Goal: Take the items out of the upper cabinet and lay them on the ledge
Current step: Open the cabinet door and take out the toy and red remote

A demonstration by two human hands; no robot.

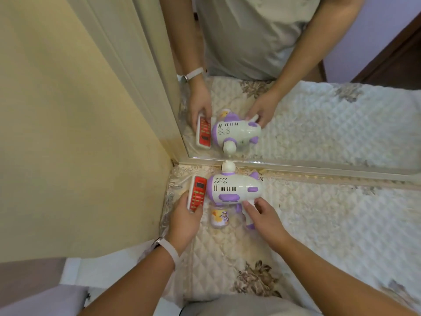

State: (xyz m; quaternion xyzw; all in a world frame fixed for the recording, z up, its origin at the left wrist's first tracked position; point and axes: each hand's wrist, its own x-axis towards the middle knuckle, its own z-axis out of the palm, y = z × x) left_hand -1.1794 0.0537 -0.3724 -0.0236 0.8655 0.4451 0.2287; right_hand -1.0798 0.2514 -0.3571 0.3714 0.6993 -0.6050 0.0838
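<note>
A red-and-white remote-like device (197, 193) lies on the quilted ledge cover (330, 213) near the yellow wall, and my left hand (184, 221) grips its near end. Beside it lies a white-and-purple toy bubble gun (234, 188), its nozzle pointing at the mirror. My right hand (265, 218) holds the gun's handle with fingers curled round it. A small bottle with a cartoon label (219, 218) lies between my hands, just below the gun.
A mirror (319, 124) stands along the ledge's back edge and reflects the hands, the toy and a person's torso. A yellow wall (79, 133) closes the left side. The floral quilted cover stretches to the right.
</note>
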